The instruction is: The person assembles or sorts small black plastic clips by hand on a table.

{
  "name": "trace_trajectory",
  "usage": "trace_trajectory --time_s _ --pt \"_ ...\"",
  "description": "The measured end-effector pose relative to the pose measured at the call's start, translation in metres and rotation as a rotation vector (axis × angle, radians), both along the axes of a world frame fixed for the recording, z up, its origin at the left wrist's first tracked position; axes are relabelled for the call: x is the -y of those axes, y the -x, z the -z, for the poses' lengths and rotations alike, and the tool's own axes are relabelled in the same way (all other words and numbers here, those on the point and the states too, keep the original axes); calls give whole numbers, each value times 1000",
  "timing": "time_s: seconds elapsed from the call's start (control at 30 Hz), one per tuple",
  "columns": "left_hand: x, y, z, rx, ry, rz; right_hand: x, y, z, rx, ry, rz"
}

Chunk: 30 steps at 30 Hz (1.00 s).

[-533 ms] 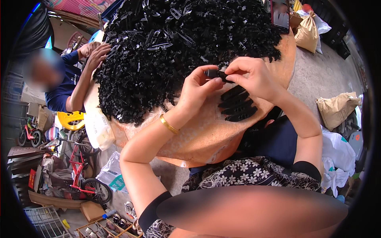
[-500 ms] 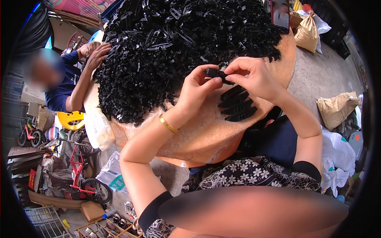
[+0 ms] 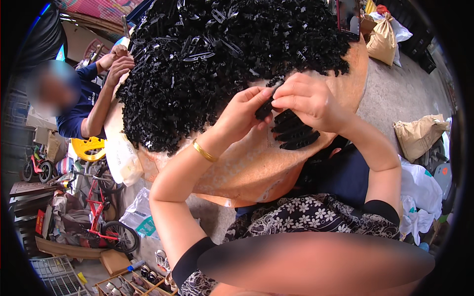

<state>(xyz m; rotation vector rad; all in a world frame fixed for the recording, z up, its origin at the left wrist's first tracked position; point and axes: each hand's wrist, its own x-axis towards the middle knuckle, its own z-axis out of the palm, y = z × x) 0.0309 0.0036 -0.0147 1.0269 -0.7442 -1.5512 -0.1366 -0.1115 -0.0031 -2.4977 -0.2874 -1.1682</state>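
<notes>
A black part (image 3: 263, 111) is gripped between the thumb and fingers of the left hand (image 3: 249, 106), and its upper end is pinched by the fingertips of the right hand (image 3: 303, 96). It is held above the bench (image 3: 237, 170), beside the near edge of a pile (image 3: 217, 59) of black parts. Just below the right hand, a row (image 3: 295, 134) of similar parts is laid out. At the pile's left, a co-worker (image 3: 79, 118) is seen; at its right, a phone (image 3: 349, 19).
</notes>
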Motion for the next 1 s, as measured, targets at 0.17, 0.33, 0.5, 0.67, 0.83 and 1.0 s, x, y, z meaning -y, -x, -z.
trace_trajectory --time_s 0.17,0.33,0.5,0.67,0.83,1.0 --pt "-2 -3 -7 227 -69 6 0 2 4 -20 203 76" --pt "-2 -4 -12 380 75 31 5 -1 -1 -47 93 82" --pt "-6 1 -15 913 206 4 8 -1 9 -254 -443 89" --pt "-7 6 -8 1098 356 -116 11 2 5 -403 -328 137" --pt "2 -7 -15 1336 574 -40 20 3 8 -362 -469 75" --pt "27 -65 -23 2032 545 -549 37 9 10 -627 -411 -14"
